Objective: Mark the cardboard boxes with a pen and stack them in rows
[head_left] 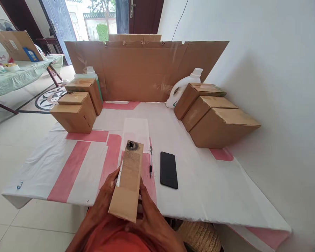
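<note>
I hold a long narrow cardboard box (128, 182) with both hands at the near edge of the table (199, 182). My left hand (106, 196) grips its left side and my right hand (149, 210) grips its right side. The box has a dark smudged mark at its far end and a printed label along its top. A white sheet of paper (136, 128) lies just beyond it. A pen (150, 161) and a black phone (169, 169) lie to the right of the box.
Two brown boxes (77, 106) stand at the left and three (215, 115) at the right by the wall. A green bottle (90, 73) and a white jug (182, 85) stand before a cardboard backboard (144, 70). A woven basket (199, 236) sits under the table.
</note>
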A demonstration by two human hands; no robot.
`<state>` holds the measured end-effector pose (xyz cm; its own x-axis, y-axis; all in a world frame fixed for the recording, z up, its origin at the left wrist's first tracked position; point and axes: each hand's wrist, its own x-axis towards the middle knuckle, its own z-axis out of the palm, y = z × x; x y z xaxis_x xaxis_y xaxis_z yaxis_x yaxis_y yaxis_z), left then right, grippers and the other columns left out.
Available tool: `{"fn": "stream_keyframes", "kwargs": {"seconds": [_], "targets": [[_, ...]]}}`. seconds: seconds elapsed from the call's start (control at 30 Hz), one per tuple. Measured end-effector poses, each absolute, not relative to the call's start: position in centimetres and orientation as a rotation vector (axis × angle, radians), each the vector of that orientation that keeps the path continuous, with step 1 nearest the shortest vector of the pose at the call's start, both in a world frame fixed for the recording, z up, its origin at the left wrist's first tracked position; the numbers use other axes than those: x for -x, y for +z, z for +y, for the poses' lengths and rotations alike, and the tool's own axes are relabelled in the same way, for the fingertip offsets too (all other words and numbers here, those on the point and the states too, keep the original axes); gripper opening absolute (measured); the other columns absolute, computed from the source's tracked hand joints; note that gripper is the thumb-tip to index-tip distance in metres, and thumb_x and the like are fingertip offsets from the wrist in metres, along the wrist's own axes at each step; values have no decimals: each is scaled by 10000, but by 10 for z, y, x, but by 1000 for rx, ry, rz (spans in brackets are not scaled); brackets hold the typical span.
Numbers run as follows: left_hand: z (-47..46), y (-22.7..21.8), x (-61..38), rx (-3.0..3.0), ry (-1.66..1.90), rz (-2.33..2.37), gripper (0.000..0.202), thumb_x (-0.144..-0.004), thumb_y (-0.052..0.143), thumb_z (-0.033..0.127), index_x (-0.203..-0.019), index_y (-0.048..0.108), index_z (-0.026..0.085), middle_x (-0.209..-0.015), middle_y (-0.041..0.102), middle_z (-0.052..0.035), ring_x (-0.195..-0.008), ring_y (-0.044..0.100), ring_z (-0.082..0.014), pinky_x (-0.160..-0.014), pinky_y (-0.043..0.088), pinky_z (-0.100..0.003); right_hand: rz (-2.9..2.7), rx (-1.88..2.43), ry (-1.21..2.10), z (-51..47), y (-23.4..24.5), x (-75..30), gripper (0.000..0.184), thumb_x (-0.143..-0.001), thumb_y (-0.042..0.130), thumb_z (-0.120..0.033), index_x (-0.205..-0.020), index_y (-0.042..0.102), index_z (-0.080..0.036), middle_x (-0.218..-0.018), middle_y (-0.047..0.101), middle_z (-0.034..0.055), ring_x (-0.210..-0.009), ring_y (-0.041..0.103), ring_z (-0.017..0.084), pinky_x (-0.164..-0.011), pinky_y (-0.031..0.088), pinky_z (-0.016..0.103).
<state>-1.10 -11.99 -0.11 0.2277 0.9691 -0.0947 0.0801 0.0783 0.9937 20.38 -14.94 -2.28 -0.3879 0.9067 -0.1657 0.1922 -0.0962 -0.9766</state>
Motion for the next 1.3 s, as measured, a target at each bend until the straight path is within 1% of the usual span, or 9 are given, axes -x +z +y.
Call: {"fn": "stream_keyframes", "kwargs": {"seconds": [0.13,0.27,0.4,0.53,0.63,0.8,1.07,1.2,1.3], "targets": [[-116,56,46,-1447,761,1066,812,-966,291,807,-1594,456,319,-1710,353,-68,-1556,323,-389,-1186,428,-525,-1393,1241,1558,-157,28,-198,1272,-768,866,-502,-1696,10,-345,-1489,583,144,-1232,659,341,-1020,550,521],[-105,73,61,-1572,761,1038,845,-954,273,824,-1574,493,295,-1684,399,-72,-1577,268,-377,-1279,293,-521,-1248,1155,1517,-145,75,-195,1141,-904,669,-662,-1685,-63,-267,-1184,736,125,-922,749,272,-834,626,448],[-81,65,42,-1507,873,1142,861,-958,275,821,-1517,565,233,-1530,587,-117,-1530,357,-393,-1279,292,-552,-1181,1244,1505,-117,83,-189,882,-961,588,-664,-1608,185,-220,-850,747,44,-700,745,237,-634,639,378],[-80,46,23,-1474,996,1228,902,-892,314,889,-1505,582,286,-1459,640,-98,-1479,424,-403,-1241,363,-559,-1302,1346,1521,-105,62,-212,613,-978,556,-641,-1425,446,-236,-829,724,19,-649,702,206,-545,578,315],[-105,13,17,-1437,1064,1334,912,-861,379,901,-1561,499,330,-1534,558,-96,-1467,429,-425,-1207,390,-586,-1370,1497,1403,-109,37,-232,583,-911,687,-554,-1380,529,-245,-867,686,15,-699,671,208,-548,533,306],[-144,-37,3,-1432,1100,1388,882,-921,416,813,-1656,284,344,-1615,429,-129,-1474,419,-432,-1161,426,-606,-1435,1451,1095,-117,-6,-223,520,-803,822,-379,-1279,635,-278,-1286,606,83,-1067,647,260,-818,579,372],[-60,-3,-95,-1626,876,1153,883,-979,483,691,-1688,151,283,-1733,228,-138,-1577,263,-383,-1275,261,-610,-983,1374,899,-93,6,-280,606,-817,777,-558,-1287,556,-245,-1203,679,94,-995,694,261,-858,595,414],[-12,10,-212,-1697,722,900,987,-945,482,729,-1683,164,156,-1729,211,-202,-1622,147,-358,-1327,114,-542,-864,1485,624,-83,9,-382,640,-777,774,-612,-1260,569,-246,-1252,673,120,-1109,671,296,-900,587,443],[9,3,-290,-1664,614,830,1099,-906,496,759,-1672,135,58,-1713,198,-267,-1617,157,-382,-1321,138,-517,-840,1544,533,-76,1,-452,592,-784,758,-620,-1209,590,-244,-1253,674,115,-1175,639,303,-930,570,446]]}}
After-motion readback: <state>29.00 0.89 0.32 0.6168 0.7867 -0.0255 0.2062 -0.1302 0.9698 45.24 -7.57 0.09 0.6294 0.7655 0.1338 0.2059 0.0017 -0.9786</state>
